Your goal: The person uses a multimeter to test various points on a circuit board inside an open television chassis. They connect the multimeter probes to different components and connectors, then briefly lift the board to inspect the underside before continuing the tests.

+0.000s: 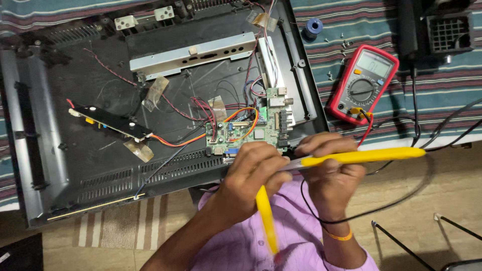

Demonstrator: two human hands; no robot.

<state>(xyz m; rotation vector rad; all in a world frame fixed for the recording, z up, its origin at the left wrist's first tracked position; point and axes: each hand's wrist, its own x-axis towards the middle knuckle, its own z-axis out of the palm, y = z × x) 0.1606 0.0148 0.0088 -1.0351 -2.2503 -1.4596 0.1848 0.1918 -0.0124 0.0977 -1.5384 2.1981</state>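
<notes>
Left hand (251, 173) and right hand (329, 165) each pinch a yellow probe (361, 156) mid-shaft, fingers pressed together; probes look light, stiff, tips near the circuit board (253, 131).

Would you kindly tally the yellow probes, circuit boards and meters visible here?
Yellow probes: 2, one in the left hand at, one in the right hand at
Circuit boards: 2, green and black
Multimeter: 1
Total: 5

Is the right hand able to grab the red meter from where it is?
Probably yes. The red multimeter lies uncovered on the striped cloth just beyond the right hand, but that hand already holds a yellow probe.
</notes>
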